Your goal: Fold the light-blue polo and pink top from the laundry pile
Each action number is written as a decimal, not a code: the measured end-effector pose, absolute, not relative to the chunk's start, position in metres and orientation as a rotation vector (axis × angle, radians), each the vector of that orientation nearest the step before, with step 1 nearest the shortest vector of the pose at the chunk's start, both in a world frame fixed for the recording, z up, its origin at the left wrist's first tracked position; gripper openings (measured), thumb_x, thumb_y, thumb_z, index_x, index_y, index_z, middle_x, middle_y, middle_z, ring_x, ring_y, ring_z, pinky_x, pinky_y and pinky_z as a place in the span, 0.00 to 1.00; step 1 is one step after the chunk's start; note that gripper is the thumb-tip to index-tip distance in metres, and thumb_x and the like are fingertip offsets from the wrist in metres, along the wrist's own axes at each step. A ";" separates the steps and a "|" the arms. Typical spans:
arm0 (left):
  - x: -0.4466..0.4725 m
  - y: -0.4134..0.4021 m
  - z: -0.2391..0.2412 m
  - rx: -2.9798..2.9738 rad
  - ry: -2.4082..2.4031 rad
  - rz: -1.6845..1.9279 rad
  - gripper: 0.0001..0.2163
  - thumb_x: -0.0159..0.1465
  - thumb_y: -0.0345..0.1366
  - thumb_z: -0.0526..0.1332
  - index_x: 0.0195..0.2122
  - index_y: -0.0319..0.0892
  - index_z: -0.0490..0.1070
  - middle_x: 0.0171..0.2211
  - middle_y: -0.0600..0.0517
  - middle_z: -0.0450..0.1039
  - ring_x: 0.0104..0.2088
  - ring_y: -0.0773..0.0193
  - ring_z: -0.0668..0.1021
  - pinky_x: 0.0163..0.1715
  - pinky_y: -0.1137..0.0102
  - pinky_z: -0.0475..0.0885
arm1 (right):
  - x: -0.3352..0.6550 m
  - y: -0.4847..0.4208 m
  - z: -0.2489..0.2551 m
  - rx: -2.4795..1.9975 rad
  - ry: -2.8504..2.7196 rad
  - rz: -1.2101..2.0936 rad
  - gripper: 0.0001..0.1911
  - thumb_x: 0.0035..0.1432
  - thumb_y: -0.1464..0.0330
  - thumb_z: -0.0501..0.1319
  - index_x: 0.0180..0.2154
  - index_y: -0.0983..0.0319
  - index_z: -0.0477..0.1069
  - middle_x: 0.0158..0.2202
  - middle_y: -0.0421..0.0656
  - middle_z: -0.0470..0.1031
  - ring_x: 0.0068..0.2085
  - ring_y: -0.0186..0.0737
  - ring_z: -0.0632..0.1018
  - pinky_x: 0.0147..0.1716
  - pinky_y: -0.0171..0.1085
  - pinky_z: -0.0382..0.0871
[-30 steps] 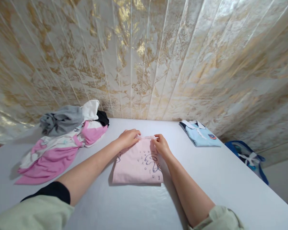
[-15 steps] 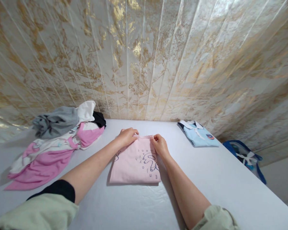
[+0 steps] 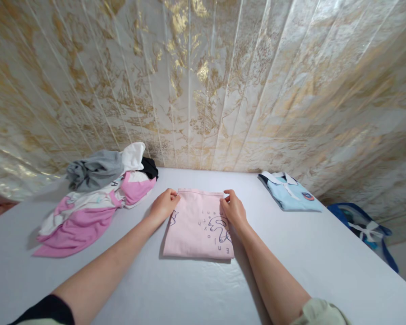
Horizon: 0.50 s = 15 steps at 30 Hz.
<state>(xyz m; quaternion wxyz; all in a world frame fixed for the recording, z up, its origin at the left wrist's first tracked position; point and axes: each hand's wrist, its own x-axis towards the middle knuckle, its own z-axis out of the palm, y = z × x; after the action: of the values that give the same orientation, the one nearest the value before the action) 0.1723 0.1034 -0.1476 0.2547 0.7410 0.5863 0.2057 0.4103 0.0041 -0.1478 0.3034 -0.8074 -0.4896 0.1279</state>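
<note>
A pink shirt (image 3: 196, 230), folded into a near square with dark line drawings and scattered letters printed on it, lies flat on the white table (image 3: 196, 293) in front of me. At its far left corner, my left hand (image 3: 164, 206) pinches the edge between thumb and fingers. My right hand (image 3: 235, 210) has its thumb and fingertips closed on the far right corner. Between the two hands the shirt's far hem runs straight.
A loose heap holds a pink-and-white garment (image 3: 84, 225), a grey one (image 3: 96, 171) and a black one (image 3: 150, 168) at the left. Far right lies a folded light blue collared shirt (image 3: 286, 194). Beyond the right edge sits a blue-trimmed clear bag (image 3: 362, 230). A gold-patterned curtain (image 3: 203, 90) hangs behind.
My left hand has shifted outward along the far hem to the shirt's left corner, and the hem now lies spread wider. The right hand stays at the right corner. The view has turned slightly left.
</note>
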 end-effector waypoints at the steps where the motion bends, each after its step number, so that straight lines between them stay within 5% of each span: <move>1: 0.175 0.103 -0.147 2.011 1.621 0.565 0.08 0.62 0.43 0.56 0.36 0.44 0.68 0.32 0.52 0.77 0.33 0.61 0.78 0.31 0.70 0.66 | 0.410 0.003 -0.148 -2.141 -1.297 0.332 0.17 0.61 0.66 0.54 0.52 0.57 0.63 0.36 0.40 0.76 0.39 0.40 0.75 0.33 0.35 0.59; 10: 0.182 0.100 -0.149 1.999 1.716 0.809 0.04 0.62 0.39 0.56 0.36 0.46 0.67 0.36 0.51 0.76 0.37 0.60 0.78 0.37 0.68 0.68 | 0.407 0.002 -0.150 -2.137 -1.355 0.244 0.13 0.62 0.66 0.52 0.50 0.56 0.63 0.34 0.38 0.75 0.35 0.38 0.74 0.30 0.34 0.58; 15: 0.201 0.070 -0.130 2.396 1.328 0.981 0.10 0.67 0.33 0.49 0.41 0.43 0.70 0.44 0.47 0.74 0.47 0.60 0.75 0.49 0.65 0.67 | 0.401 0.002 -0.146 -2.096 -1.415 -0.035 0.16 0.64 0.67 0.49 0.52 0.60 0.64 0.48 0.47 0.72 0.45 0.42 0.73 0.38 0.37 0.64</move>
<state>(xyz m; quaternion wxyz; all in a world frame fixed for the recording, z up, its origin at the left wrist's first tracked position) 0.2006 0.0705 -0.1300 0.1154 0.8180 0.4533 0.3349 0.4006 0.0017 -0.1456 0.3016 -0.7901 -0.5335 -0.0132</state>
